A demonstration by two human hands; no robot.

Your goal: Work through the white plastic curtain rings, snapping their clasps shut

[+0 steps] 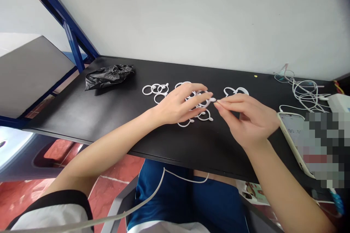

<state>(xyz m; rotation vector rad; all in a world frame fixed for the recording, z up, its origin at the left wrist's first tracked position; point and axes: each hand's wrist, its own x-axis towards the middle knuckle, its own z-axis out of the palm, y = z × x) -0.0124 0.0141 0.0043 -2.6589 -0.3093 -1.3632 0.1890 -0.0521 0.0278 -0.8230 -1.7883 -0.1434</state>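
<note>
White plastic rings, each with a small tab, lie in a loose pile (203,115) on the black table. Over this pile reaches my left hand (182,103), palm down, its fingers bent around a white ring (205,102) whose tab points right. My right hand (240,113) meets that tab from the right, thumb and forefinger pinched together. Whatever sits between those fingertips is too small to make out. My left hand hides part of the pile. More rings (155,89) lie left of it, and a few white pieces (229,90) lie behind my right hand.
A crumpled black plastic bag (109,76) lies at the table's back left. On the right are a phone (292,131), tangled white cables (303,93) and a white box (337,103). A pale wall (191,18) rises behind the black table (82,116). A cable (153,194) crosses my lap.
</note>
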